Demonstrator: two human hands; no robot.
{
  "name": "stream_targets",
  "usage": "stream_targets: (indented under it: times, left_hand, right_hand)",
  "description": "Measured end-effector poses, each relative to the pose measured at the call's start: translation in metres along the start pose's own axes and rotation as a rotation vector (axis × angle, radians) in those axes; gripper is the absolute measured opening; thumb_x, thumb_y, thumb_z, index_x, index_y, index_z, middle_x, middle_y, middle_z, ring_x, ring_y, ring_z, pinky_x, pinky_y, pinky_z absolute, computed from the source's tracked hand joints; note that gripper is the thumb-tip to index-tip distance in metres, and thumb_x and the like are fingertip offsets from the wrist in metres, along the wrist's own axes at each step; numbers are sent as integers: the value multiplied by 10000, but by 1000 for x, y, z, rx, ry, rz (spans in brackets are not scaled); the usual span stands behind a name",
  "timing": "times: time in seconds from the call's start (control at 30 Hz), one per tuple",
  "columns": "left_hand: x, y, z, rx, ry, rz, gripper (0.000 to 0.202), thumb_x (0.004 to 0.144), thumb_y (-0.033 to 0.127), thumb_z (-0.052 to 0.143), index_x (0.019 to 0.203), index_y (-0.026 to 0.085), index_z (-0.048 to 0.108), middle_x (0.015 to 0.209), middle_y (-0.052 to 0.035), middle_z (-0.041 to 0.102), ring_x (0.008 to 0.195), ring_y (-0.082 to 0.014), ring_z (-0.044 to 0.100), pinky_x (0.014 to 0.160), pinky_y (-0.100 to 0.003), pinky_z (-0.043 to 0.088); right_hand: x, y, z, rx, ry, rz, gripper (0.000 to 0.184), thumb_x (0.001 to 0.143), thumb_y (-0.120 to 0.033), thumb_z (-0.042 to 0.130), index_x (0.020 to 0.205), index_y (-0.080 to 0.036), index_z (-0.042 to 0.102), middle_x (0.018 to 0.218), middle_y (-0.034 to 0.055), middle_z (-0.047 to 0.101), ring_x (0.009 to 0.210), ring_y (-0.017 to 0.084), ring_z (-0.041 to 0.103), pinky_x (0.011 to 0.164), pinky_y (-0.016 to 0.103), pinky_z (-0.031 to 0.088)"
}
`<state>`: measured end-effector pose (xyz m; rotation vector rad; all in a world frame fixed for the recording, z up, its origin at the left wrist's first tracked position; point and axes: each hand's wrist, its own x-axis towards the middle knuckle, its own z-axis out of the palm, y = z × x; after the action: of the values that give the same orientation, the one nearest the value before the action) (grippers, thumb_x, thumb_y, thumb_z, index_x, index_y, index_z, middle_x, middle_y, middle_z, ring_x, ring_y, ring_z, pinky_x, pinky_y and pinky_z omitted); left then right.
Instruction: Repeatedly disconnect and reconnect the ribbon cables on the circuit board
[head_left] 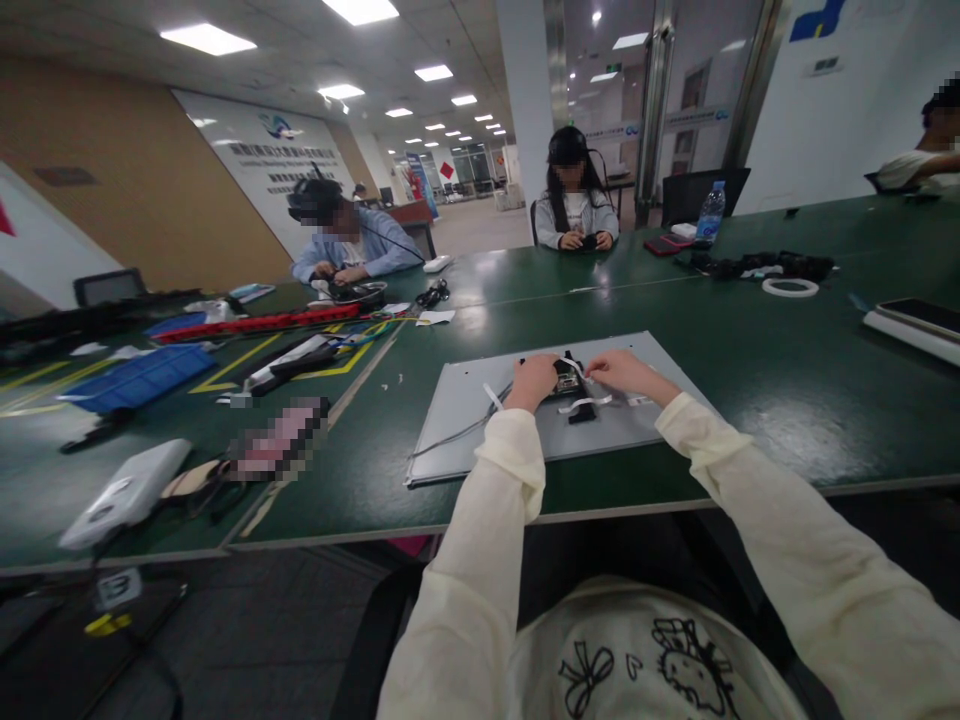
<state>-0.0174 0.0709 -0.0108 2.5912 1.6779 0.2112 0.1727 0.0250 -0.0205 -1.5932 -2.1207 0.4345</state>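
Observation:
On a light grey panel [465, 400] in front of me lies a small black device [581, 405] with a bare circuit board [570, 381] showing. My left hand [535, 382] is closed on the device's left side, covering part of it. At its upper right, my right hand [624, 371] pinches what looks like the end of a thin white strip [573, 365]. Another white strip [585, 403] curls across the device's lower part. Beneath my left hand, a thin grey cable [457, 434] runs to the panel's left edge. The fingertips are small and partly hidden.
Two co-workers sit across the green table [525, 290], hands on dark objects. Leftward are a blue tray [139, 378], a pink phone [279, 438] and a white box [127, 495]. A white tape ring [790, 288], a water bottle [710, 213] and black straps [765, 264] are rightward.

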Motion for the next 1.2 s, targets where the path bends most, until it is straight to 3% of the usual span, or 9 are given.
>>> stream_targets:
  times: [0.13,0.43,0.6,0.9,1.2]
  left_hand:
    - [2,-1,1,-13,-20,-10,483,907,113,365,1301,255,606,1309,-93,633,1211,-246,573,1029,-399,414]
    - [2,-1,1,-16,-1,-6,486,896,88,371,1276,251,626,1295,-101,642,1205,-254,575,1044,-414,392]
    - [2,-1,2,-18,18,-9,468,893,95,378,1248,244,644,1261,-111,660,1177,-262,589,1054,-453,371]
    - [1,1,0,-16,1,-24,469,884,93,384,1247,244,641,1260,-113,660,1177,-270,586,1045,-451,369]
    - [1,1,1,13,29,-17,443,910,125,368,1225,252,653,1253,-112,665,1163,-274,599,1052,-487,361]
  right_hand:
    - [2,3,5,-22,1,6,289,845,-158,516,963,-169,779,986,60,746,909,186,653,812,229,422]
    - [0,0,-2,47,-89,128,252,809,-212,557,870,-130,787,848,87,737,798,193,642,691,245,407]
    - [-9,-8,-15,123,-180,67,237,793,-261,560,821,-142,763,754,50,693,702,156,580,647,241,378]
    - [-15,-9,-21,142,-410,-22,439,802,-563,576,618,-164,584,541,-41,400,536,95,321,555,259,221]
    - [-11,-10,-18,294,-400,-40,328,762,-477,647,740,-150,664,616,-26,494,586,104,390,594,265,274]
